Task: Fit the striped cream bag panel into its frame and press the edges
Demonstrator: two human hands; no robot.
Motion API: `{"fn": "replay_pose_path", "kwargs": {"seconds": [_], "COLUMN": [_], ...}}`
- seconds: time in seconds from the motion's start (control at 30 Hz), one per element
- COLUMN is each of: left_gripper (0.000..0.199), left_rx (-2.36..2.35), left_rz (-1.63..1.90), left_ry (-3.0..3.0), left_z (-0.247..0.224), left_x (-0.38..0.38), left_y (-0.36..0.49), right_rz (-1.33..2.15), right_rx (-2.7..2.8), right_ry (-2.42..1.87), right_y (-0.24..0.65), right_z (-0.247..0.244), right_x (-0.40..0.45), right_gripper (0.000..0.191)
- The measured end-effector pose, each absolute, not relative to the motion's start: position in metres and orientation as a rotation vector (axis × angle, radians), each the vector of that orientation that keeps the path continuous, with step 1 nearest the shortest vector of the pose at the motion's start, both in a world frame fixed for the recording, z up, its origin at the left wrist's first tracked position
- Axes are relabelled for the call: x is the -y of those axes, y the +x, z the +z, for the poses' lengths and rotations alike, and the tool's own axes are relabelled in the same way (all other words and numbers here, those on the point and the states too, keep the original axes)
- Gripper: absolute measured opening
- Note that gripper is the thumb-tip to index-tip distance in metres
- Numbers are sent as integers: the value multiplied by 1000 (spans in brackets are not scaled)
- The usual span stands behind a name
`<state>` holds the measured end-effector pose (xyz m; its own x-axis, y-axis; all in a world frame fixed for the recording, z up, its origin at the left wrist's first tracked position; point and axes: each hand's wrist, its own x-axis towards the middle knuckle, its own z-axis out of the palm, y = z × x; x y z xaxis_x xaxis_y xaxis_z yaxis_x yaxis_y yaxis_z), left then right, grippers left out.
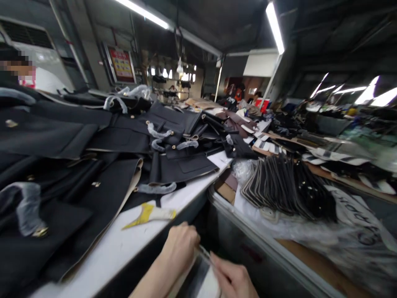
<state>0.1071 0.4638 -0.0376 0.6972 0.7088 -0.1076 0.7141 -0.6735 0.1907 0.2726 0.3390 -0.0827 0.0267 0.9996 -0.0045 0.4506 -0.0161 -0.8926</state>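
Low in the middle of the view, my left hand (183, 244) is closed on the upper left edge of a black-and-white flat piece (200, 273). My right hand (232, 275) pinches the same piece along its right side. Blur and the lower frame edge hide much of it, so its exact kind is unclear. Just beyond my left hand, a yellow-and-white pointed item (148, 215) lies on the white table (182, 198). Black leather-like bag pieces (120, 132) are heaped on that table, several with plastic-wrapped handles (158, 188).
Right of the table stands a grey bin or cart (242, 231), with a row of black pieces (285, 186) and clear plastic (297, 227) on top. More material piles (341, 155) lie farther right. A person (46, 78) is behind the heap at far left.
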Motion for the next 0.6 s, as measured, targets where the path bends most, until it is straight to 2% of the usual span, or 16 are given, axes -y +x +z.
{"fn": "replay_pose_path", "kwargs": {"seconds": [0.13, 0.43, 0.6], "left_gripper": [23, 25, 35], "left_rx": [-968, -755, -663], "left_rz": [52, 100, 152], "left_ry": [2555, 2209, 2244], "left_z": [-45, -80, -78], "left_x": [-485, -512, -509], "left_y": [91, 76, 79], "right_rz": [961, 974, 983], "right_rx": [1532, 1526, 1544], "right_ry": [-1638, -1640, -1648], "right_y": [274, 276, 277], "right_z": [-99, -104, -106], "right_x": [-343, -344, -344], "right_gripper": [43, 41, 40]}}
